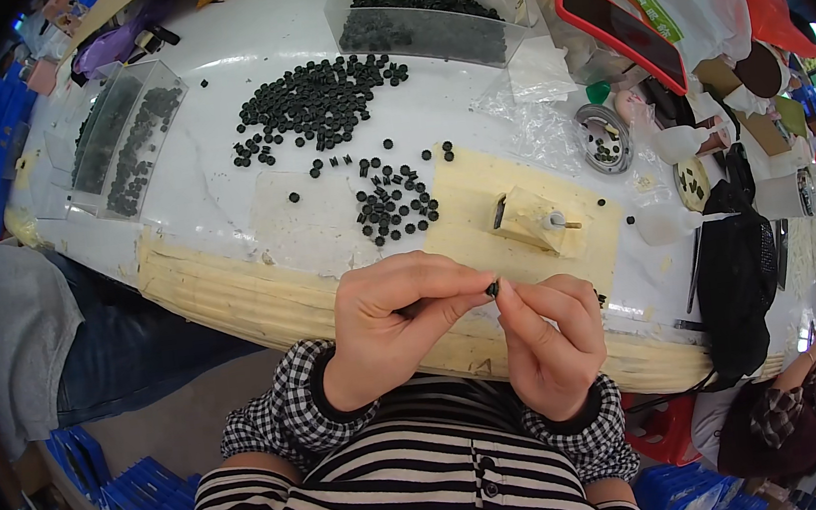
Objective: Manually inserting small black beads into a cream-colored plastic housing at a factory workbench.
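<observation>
My left hand (386, 323) pinches a small black round part (492, 289) between thumb and index finger. The fingertips of my right hand (551, 339) close on the same part from the other side, so the two hands meet over the table's near edge. Just beyond them lies a loose cluster of small black grooved wheels (390, 205). A bigger heap of such wheels (310, 103) spreads farther back. To the right of the cluster, a block wrapped in yellow tape (530, 219) carries a short metal pin pointing right. Fingers hide much of the held part.
Clear bins of black parts stand at the back (423, 37) and left (129, 146). A red-edged phone (619, 34) leans at the back right. Right of the block are a round tin (604, 139), a squeeze bottle (666, 223) and a black cloth bag (739, 288). Another person (780, 424) sits at right.
</observation>
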A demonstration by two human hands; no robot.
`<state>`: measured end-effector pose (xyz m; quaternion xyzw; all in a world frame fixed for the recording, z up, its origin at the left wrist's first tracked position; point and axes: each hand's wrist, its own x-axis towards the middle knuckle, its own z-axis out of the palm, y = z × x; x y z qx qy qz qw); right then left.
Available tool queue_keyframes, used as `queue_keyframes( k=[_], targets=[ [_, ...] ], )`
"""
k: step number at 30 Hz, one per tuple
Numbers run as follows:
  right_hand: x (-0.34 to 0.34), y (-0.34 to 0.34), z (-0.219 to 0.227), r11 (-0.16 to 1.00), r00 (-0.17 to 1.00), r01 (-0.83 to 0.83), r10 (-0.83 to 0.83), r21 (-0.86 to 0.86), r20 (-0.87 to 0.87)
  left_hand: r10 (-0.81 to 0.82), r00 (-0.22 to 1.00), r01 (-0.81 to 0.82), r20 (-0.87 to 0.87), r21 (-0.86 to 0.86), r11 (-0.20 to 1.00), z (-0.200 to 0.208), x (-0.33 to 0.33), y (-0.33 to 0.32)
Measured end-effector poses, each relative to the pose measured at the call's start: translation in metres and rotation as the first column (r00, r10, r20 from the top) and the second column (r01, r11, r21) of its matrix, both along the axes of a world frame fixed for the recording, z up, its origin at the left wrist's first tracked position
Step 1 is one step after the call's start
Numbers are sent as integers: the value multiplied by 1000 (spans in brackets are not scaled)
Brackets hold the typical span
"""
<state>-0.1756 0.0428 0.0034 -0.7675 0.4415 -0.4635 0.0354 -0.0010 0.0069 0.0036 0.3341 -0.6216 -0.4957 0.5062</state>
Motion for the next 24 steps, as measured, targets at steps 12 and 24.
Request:
queue_keyframes(
  k=[12, 24],
  targets=[
    [1, 0, -1, 1000, 1000, -4, 4, 28, 15, -20, 999, 21, -47, 30, 999, -6, 0, -1],
    [-3, 6, 2, 989, 995, 100, -103, 106, 19, 154, 881, 196, -448, 640, 743, -10, 13, -4]
  ],
)
